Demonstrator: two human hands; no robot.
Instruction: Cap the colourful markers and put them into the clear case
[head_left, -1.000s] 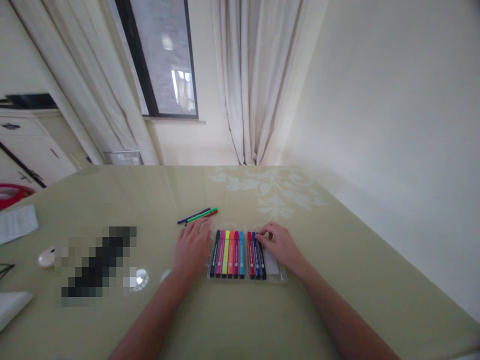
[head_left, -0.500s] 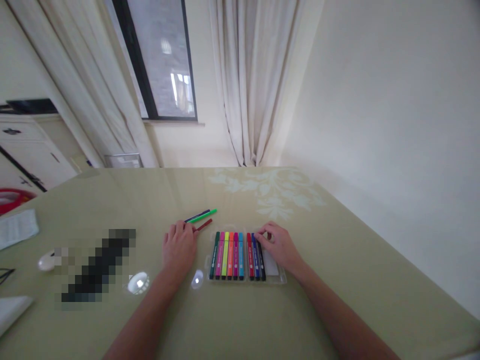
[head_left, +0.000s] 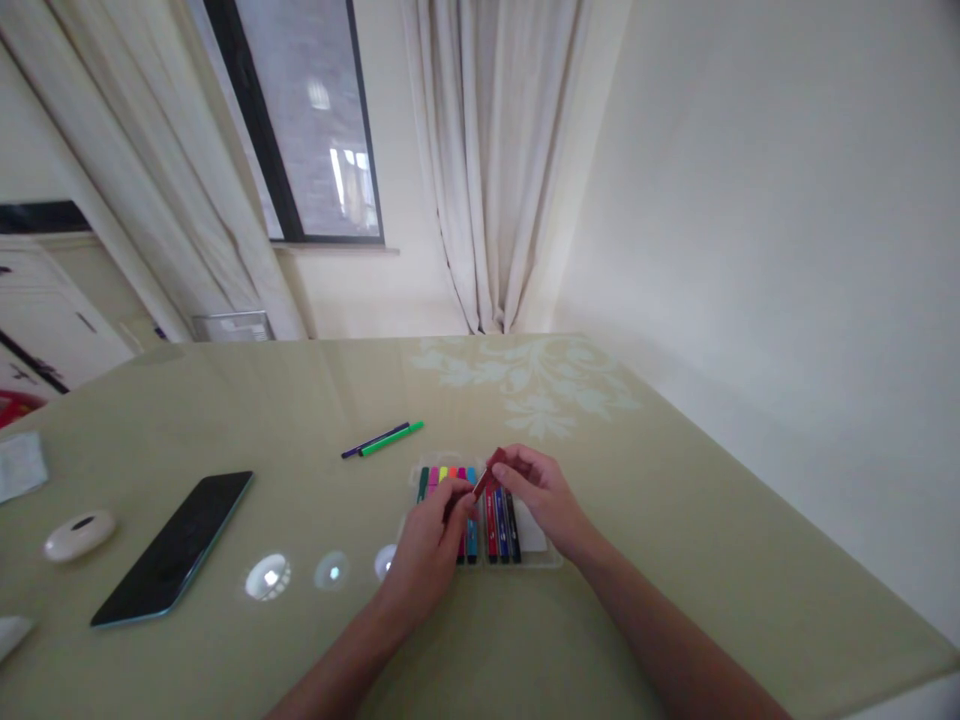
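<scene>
A dark red marker [head_left: 484, 481] slants over the middle of a clear plastic marker case [head_left: 553, 562]. My left hand [head_left: 429, 528] pinches its lower part, above the left compartment. At the marker's upper end, the fingers of my right hand [head_left: 546, 498] are closed on it. Several colored markers stand in a row in the left compartment, partly covered by my left hand. In the right compartment lie a red marker [head_left: 491, 525], a blue marker [head_left: 502, 527] and a black marker [head_left: 513, 530], beside a bare white area.
Beyond the case to the left, a green marker [head_left: 394, 438] and a dark purple marker [head_left: 371, 443] lie side by side. A black-screened tablet [head_left: 176, 545] and a white mouse [head_left: 79, 535] rest farther left. A wall [head_left: 787, 300] borders the table's right side.
My left hand has carried the dark red marker rightward from the table to above the case. My right hand has shifted slightly left and now meets the marker's upper end.
</scene>
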